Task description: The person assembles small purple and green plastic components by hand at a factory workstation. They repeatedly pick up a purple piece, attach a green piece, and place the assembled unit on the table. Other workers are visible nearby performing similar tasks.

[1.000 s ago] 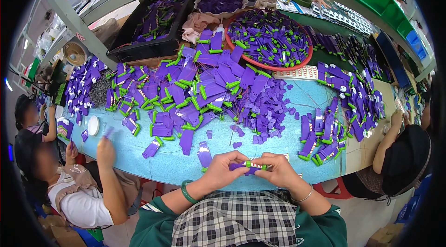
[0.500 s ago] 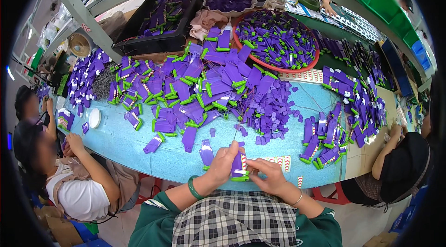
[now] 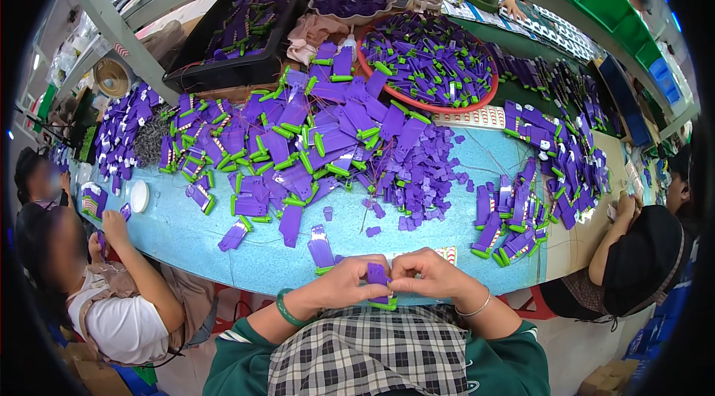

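A flat purple plastic piece with a bright green end (image 3: pixel 377 274) is held low over the table's near edge, in front of my body. My left hand (image 3: pixel 344 283) is closed on its left side, the thumb lying across it. Against its right side, my right hand (image 3: pixel 430 274) has thumb and fingers pinched together; what is between those fingertips is hidden. Just beyond my left hand lies another purple piece with a green end (image 3: pixel 321 247). Partly behind my right hand is a sheet of red-and-white striped stickers (image 3: pixel 448 254).
A large heap of purple-and-green pieces (image 3: pixel 298 135) spreads beyond my hands, beside small purple parts (image 3: pixel 421 180). Behind stand a red-rimmed basket (image 3: pixel 494 87) and a black bin (image 3: pixel 246 70). More pieces (image 3: pixel 514 210) lie to the right. People sit at both sides.
My right hand has moved in closer to my left, its fingers now curled at the piece's upper right. The purple piece is more covered by my hands. The view has shifted slightly.
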`<state>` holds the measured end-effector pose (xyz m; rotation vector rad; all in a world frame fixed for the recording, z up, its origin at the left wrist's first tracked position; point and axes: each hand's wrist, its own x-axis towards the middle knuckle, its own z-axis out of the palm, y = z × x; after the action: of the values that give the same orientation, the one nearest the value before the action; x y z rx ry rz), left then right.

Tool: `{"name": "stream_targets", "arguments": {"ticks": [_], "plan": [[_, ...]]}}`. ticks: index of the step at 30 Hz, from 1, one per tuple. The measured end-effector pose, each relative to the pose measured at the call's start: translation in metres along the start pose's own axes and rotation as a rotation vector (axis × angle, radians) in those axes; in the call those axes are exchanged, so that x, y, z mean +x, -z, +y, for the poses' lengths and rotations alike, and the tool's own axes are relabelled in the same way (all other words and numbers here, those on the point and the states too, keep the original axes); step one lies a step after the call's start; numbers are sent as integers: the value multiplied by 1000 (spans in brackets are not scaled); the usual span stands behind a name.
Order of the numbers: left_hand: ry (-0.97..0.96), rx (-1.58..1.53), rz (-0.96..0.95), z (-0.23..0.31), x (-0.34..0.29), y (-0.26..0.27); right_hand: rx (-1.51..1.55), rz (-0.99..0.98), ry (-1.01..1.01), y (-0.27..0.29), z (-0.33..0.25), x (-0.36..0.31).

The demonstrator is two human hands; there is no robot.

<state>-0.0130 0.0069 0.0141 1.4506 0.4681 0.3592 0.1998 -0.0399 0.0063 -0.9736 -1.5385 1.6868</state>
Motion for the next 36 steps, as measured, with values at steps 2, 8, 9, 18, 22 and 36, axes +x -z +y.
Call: {"name": "stream_targets", "arguments": {"ticks": [2,8,9,18,22,36], "plan": [[-47,152,-18,2,-2,3,2,11,-51,-4,-12,0],[-100,387,2,23,-3,9,-524,-71,237,6,-23,-2],[-81,369,46,27,-6,13,-740,10,194,9,-31,-2],[-398,-348,853,34,-26,58,-1288,436,379,21,-9,46],[-375,-414,845,23,-22,47,-1353,288,259,-4,0,68],[94,116,325,-12,6,-1,111,459,4,-10,-14,19]]}}
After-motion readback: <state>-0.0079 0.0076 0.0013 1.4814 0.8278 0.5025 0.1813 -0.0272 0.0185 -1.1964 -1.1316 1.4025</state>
